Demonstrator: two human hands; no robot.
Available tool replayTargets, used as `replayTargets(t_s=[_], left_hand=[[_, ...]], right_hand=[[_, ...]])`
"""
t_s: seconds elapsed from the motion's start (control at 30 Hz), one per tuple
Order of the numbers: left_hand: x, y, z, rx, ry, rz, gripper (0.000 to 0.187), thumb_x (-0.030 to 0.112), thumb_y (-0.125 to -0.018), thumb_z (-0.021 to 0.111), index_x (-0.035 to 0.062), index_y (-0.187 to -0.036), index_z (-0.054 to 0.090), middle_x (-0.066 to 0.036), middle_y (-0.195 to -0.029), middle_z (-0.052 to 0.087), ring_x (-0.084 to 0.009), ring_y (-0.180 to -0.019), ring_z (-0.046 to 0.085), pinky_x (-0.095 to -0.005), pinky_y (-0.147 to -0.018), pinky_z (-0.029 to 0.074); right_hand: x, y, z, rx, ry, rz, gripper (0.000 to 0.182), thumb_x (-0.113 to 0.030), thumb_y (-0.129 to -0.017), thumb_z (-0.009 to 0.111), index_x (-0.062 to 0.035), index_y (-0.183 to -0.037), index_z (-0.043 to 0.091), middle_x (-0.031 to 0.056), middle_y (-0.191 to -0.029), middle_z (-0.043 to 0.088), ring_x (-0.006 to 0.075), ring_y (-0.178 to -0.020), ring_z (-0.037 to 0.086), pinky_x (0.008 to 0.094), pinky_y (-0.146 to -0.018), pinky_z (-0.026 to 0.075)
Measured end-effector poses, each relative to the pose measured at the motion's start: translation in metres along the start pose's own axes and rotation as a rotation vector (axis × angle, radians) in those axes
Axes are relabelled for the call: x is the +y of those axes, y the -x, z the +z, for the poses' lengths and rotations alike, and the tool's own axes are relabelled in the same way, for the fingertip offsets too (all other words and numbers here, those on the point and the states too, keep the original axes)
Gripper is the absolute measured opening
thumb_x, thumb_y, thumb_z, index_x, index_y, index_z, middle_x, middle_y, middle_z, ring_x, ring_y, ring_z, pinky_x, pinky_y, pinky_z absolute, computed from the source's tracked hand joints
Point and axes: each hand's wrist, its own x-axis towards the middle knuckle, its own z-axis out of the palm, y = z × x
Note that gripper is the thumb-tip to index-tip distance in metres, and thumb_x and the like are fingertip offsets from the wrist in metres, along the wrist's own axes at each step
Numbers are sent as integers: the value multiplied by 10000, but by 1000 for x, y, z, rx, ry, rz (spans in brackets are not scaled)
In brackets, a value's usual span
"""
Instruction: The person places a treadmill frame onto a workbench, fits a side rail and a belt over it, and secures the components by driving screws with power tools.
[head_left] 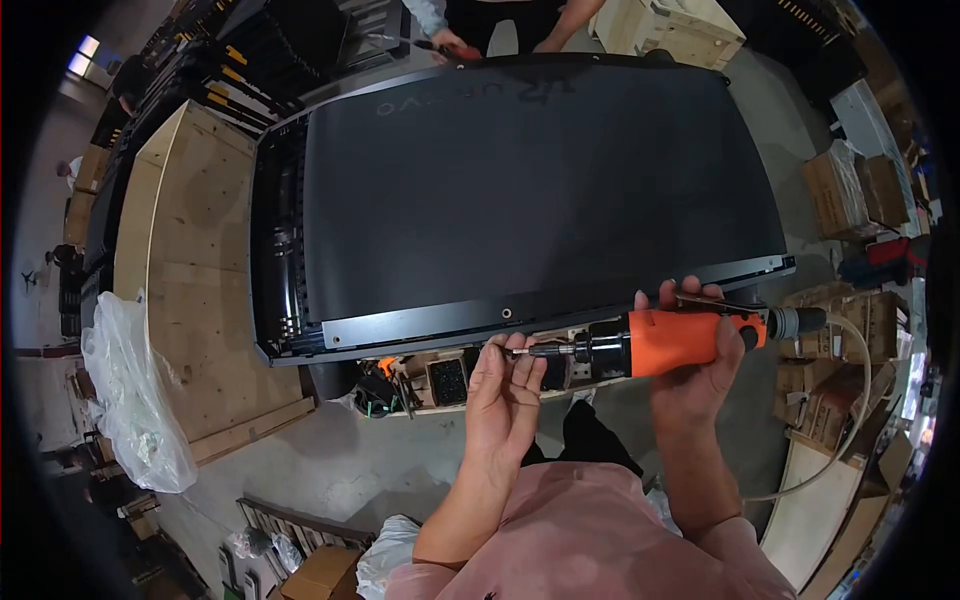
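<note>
My right hand [700,370] is wrapped around the orange body of an air screwdriver [672,342], held level with its bit pointing left. An air hose [862,380] trails from its rear end. At the bit tip [530,351], the fingers of my left hand [507,395] are pinched together; a small dark piece there is too small to name. Just beyond both hands lies a large black treadmill-like deck [540,190], with a metal side rail [420,318] along its near edge. A hole or fastener [507,313] shows in that rail.
Beneath the near rail, a shelf carries a bin of small dark parts [447,382] and hand tools [400,392]. A wooden crate [200,240] stands at left, plastic wrap [140,400] over its corner. Across the deck, a co-worker's hand [455,45] grips a red-handled tool. Cardboard boxes [835,195] stand right.
</note>
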Motion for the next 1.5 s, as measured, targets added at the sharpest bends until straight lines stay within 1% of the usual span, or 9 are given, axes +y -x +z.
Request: replayTargets(t_s=[0.37,0.47,0.6,0.67,1.03,1.23,1.3,1.4,1.5], left_hand=[[-15,-9,14,79,-239,226,157,199,-997,589,81,-1095,619,-60,-1106,687,-201,-1081,649,-365,-953,532],[-29,-10,8,77,-189,155,148,175,-981,614,78,-1093,607,-73,-1102,683,-219,-1094,643,-368,-984,513],[-35,-13,10,-8,72,19,143,153,-980,609,77,-1101,596,-71,-1122,677,-230,-1140,621,-377,-1028,483],[-41,-19,9,-33,46,61,147,151,-982,605,76,-1108,597,-70,-1131,675,-229,-1144,619,-377,-1034,478],[-41,-57,-1,84,187,-85,324,314,-1042,488,46,-1199,581,-111,-1226,632,-237,-1160,602,-387,-1027,469],[-29,-56,-10,132,250,-172,377,442,-1013,514,84,-963,619,-67,-934,672,-210,-946,646,-363,-900,507],[-19,-52,-38,112,-70,-267,463,548,-957,564,107,-818,575,-20,-745,581,-184,-773,615,-345,-783,519],[5,-48,-66,312,-410,23,502,556,-955,566,58,-987,507,-12,-797,543,-139,-741,568,-326,-727,515],[8,-70,-57,302,-391,263,476,418,-972,603,36,-1224,473,-68,-1065,594,-148,-932,599,-342,-800,529]], right_hand=[[6,-7,-5,151,58,47,442,-377,-906,665,-111,-1221,506,72,-1220,575,279,-1184,558,543,-1085,420],[1,14,-17,-282,315,-215,528,-466,-856,704,-162,-1224,477,59,-1223,575,302,-1159,563,582,-1107,368],[-7,5,-16,-391,293,-241,507,-453,-871,685,-140,-1212,478,59,-1215,576,291,-1161,566,557,-1121,356],[-7,-7,-11,41,230,-112,495,-438,-889,664,-116,-1215,478,70,-1220,575,281,-1165,569,527,-1132,353],[37,-29,-12,-419,424,-205,477,-363,-911,647,-67,-1241,470,109,-1250,566,312,-1193,550,530,-1129,348],[32,-54,73,-911,895,-59,381,-145,-872,682,18,-1192,554,163,-1226,604,256,-1127,614,425,-1001,493],[41,-48,110,-922,1058,144,330,-19,-804,692,27,-1124,625,143,-1177,643,212,-1094,634,349,-975,506],[50,-49,119,-1063,1091,86,364,-13,-794,696,14,-1149,616,133,-1163,655,200,-1084,634,340,-958,503],[56,-49,114,-1063,1129,31,366,-13,-794,698,14,-1149,613,132,-1151,658,195,-1091,628,336,-965,496]])
